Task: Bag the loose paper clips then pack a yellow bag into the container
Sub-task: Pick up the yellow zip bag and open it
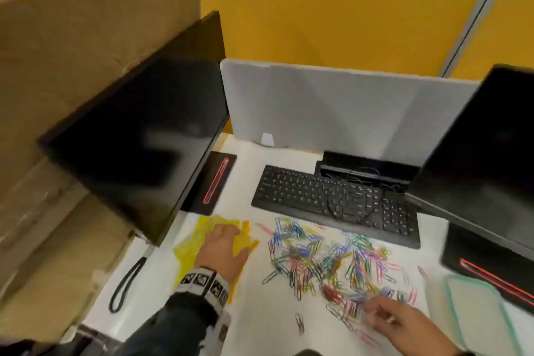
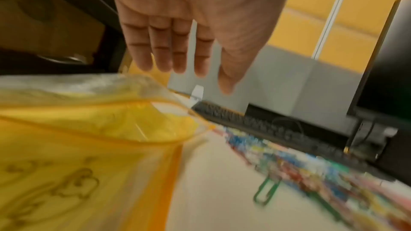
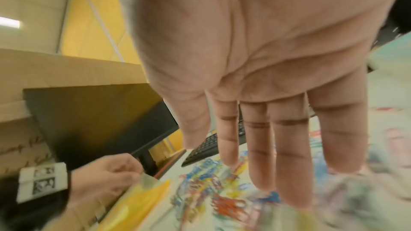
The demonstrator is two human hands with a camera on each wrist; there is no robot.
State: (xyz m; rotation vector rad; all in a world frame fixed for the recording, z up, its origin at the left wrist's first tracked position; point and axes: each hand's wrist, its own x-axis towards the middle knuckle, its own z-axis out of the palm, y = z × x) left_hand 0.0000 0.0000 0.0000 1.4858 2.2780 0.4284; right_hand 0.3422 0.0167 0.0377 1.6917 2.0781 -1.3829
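A heap of coloured paper clips (image 1: 318, 254) is spread on the white desk in front of the keyboard, blurred in the left wrist view (image 2: 289, 169) and the right wrist view (image 3: 211, 191). Yellow bags (image 1: 190, 248) lie at the heap's left. My left hand (image 1: 225, 243) is over them, fingers straight (image 2: 184, 59), just above a bag's gaping mouth (image 2: 89, 129). My right hand (image 1: 384, 316) is flat over the near right part of the heap, fingers extended (image 3: 266, 147), holding nothing. A clear container with a teal rim (image 1: 452, 306) sits at the right edge.
A black keyboard (image 1: 332, 199) lies behind the clips. Dark monitors stand at the left (image 1: 138, 139) and right (image 1: 485, 147), with a cardboard box (image 1: 72, 66) behind the left one. A grey divider (image 1: 332, 107) closes the back. One stray clip (image 1: 300, 324) lies near me.
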